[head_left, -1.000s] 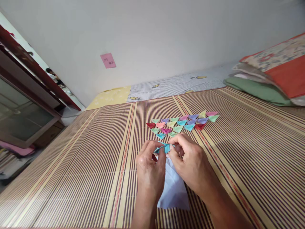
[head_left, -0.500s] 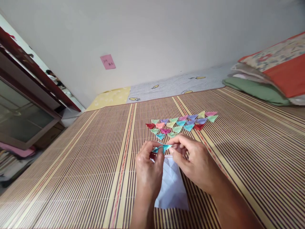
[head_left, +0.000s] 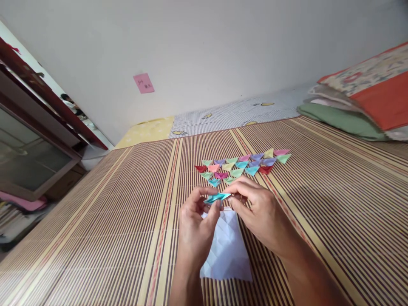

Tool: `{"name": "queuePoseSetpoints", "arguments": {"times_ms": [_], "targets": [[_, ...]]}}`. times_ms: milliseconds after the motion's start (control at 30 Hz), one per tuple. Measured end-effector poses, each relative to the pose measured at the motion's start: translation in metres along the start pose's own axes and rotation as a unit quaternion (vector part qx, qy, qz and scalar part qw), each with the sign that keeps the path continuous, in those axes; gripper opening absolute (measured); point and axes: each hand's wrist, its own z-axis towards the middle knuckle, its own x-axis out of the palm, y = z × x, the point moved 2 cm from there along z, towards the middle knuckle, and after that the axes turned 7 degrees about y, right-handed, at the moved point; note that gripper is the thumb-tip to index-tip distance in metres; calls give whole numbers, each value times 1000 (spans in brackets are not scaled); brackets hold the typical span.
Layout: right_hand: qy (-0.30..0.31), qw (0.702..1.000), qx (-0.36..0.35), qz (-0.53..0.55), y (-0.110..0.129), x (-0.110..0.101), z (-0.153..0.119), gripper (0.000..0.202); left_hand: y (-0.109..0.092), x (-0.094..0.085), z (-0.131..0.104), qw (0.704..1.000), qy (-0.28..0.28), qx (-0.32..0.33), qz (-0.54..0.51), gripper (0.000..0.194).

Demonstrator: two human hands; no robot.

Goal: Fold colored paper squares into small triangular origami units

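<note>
Between my two hands is a small turquoise paper boat (head_left: 217,197), held just above the mat. My left hand (head_left: 199,221) pinches its left end, with the thumb in front and the fingers behind. My right hand (head_left: 255,208) grips its right tip between thumb and fingers. Below them lies a creased white paper sheet (head_left: 227,250), its left edge partly behind my left hand. Beyond my fingers, several small folded paper boats (head_left: 236,173) in many colours sit in rows; my right hand partly covers the nearest green one.
The striped bamboo mat (head_left: 121,221) covers the surface. Folded bedding (head_left: 350,119) is stacked at the right, below the wall. A pink note (head_left: 143,83) is stuck on the wall. A glass-panelled door (head_left: 28,148) stands at the left, and a person (head_left: 70,103) shows partly through the opening.
The turquoise boat has turned and opened slightly, showing more of its inside. My left hand has shifted a little left, baring more of the white sheet.
</note>
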Motion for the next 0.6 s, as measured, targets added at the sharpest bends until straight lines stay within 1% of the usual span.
{"name": "queuePoseSetpoints", "arguments": {"times_ms": [100,167,300,433,600], "targets": [[-16,1000,-7,-3,1,-2,0,23,-3,-7,1,993,36,-9,-111,28],[-23,1000,-14,-5,2,-3,1,22,-5,-13,2,989,47,-10,-138,33],[-26,999,-21,0,1,-1,0,20,-5,-18,3,990,50,-13,-129,29],[-10,1000,-12,4,1,1,0,20,-1,-13,3,987,63,-18,-146,23],[-13,1000,-17,17,4,0,0,15,0,-9,5,984,41,-13,-174,13]]}}
